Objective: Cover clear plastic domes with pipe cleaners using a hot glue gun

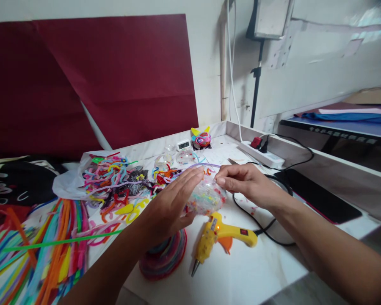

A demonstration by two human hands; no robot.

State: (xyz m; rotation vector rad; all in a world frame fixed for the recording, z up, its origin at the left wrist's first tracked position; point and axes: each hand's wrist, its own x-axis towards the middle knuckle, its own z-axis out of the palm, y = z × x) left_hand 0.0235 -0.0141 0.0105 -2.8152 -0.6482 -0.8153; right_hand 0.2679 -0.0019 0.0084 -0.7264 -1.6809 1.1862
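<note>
My left hand cups the left side of a clear plastic ball with coloured bits on it, its fingers over the top and its thumb low. My right hand pinches at the ball's upper right, where a purple pipe cleaner ends at its fingertips. The exact contact under those fingertips is hidden. Just in front of the ball lies a yellow glue gun, its light glowing orange and its nozzle towards me. Below my left hand is a round coil of coloured pipe cleaners, partly covered by my forearm.
Loose pipe cleaners spread across the left side, beside a plastic bag of curled pieces. At the back stand a small digital timer and a colourful horned figure. A power strip, black cable and phone lie right.
</note>
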